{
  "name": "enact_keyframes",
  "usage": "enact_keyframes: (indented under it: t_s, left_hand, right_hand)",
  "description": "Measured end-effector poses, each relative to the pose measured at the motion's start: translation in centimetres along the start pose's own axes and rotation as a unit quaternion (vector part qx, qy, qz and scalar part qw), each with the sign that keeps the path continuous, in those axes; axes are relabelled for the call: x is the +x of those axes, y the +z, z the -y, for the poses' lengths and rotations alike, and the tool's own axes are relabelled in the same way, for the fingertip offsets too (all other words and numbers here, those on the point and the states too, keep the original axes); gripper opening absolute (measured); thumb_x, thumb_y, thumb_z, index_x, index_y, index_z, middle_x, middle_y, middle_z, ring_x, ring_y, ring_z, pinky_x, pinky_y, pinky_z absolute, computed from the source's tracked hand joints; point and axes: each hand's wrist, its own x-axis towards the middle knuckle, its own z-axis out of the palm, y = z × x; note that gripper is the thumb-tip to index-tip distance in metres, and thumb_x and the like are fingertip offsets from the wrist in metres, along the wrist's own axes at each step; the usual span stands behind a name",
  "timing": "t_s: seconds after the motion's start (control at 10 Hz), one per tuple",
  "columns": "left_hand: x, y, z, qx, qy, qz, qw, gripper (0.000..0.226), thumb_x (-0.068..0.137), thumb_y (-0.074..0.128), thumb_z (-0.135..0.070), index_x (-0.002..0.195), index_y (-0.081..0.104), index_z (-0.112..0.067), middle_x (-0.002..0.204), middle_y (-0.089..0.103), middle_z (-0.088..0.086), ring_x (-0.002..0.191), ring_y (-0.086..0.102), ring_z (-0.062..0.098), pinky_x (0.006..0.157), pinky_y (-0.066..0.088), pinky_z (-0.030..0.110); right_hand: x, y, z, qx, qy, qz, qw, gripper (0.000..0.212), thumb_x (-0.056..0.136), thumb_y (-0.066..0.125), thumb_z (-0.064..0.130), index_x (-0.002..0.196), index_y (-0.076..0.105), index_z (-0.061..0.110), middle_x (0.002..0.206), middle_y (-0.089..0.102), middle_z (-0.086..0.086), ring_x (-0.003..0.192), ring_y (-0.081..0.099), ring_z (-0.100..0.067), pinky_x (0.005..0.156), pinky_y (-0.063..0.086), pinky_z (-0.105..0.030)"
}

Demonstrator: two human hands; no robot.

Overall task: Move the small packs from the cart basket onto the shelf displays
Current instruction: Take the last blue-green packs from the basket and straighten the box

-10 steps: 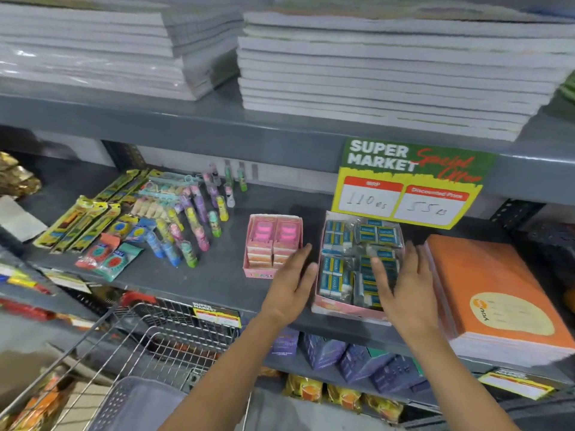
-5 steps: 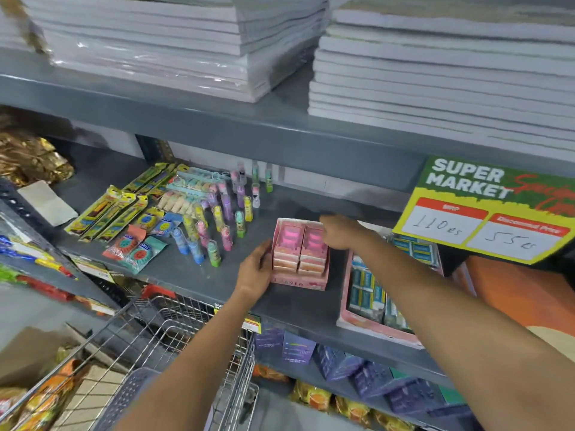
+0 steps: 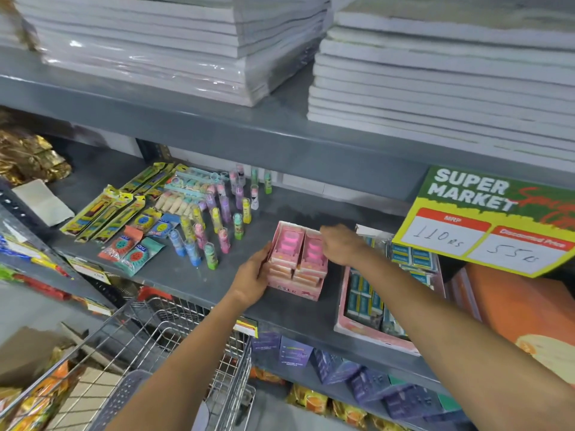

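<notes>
Both hands are on the pink display box (image 3: 297, 265) of small pink packs, which sits near the front edge of the grey middle shelf (image 3: 193, 284). The left hand (image 3: 252, 279) presses its fingers flat against the box's left side; the right hand (image 3: 340, 244) curls over the back right corner, fingers bent onto the top packs. The box front reads "ASER" (first letters hidden). Just right of it lies a pink tray of blue eraser packs (image 3: 365, 300). A price card (image 3: 488, 222) hanging from the upper shelf says "SUPER MARKET", "MRP 110 rs". The wire cart basket (image 3: 174, 337) stands below the shelf's front edge.
</notes>
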Motion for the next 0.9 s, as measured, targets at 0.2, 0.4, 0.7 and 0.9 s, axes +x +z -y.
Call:
enact_keyframes:
  t_s: [0.2,0.4,0.7,0.9]
  left_hand:
    - [-0.7,0.0,-0.5,-0.071,-0.006,0.020,0.997,0.057,0.094,0.051,-0.021,0.144,0.025,-0.016,0.136,0.041,-0.004,0.135,0.037,0.022,0.105,0.032,0.023]
    - [-1.2,-0.2,-0.9,0.107,0.119,0.026,0.987,0.060,0.091,0.056,-0.032,0.144,0.028,-0.035,0.154,0.018,-0.004,0.127,0.043,0.007,0.101,0.030,0.005]
    - [-0.9,-0.3,-1.6,0.201,0.081,0.009,0.976,0.048,0.096,0.047,-0.020,0.140,0.035,-0.037,0.157,0.017,0.004,0.119,0.054,0.023,0.100,0.043,0.032]
    - [-6.1,-1.9,-6.0,0.302,0.164,-0.043,0.938,0.052,0.094,0.041,-0.042,0.141,0.034,-0.022,0.152,0.029,0.004,0.125,0.048,0.027,0.099,0.044,0.037]
  right_hand:
    - [0.3,0.5,-1.3,0.093,-0.024,0.043,0.994,0.076,0.093,0.042,0.058,0.149,0.020,0.010,0.155,0.027,-0.017,0.140,0.031,-0.033,0.112,0.029,-0.043]
    - [-0.1,3.1,-1.6,-0.013,-0.095,-0.020,0.995,0.114,0.061,0.072,0.071,0.150,0.015,0.026,0.154,0.029,-0.016,0.140,0.027,-0.036,0.113,0.026,-0.046]
    - [-0.8,3.7,-0.5,-0.034,-0.073,-0.072,0.994,0.117,0.060,0.065,0.077,0.150,0.016,0.020,0.151,0.034,-0.014,0.135,0.035,-0.035,0.111,0.030,-0.046]
    - [-9.6,2.5,0.8,-0.005,-0.107,-0.170,0.980,0.086,0.077,0.048,0.075,0.140,0.036,0.018,0.145,0.041,-0.009,0.124,0.046,-0.030,0.107,0.033,-0.041]
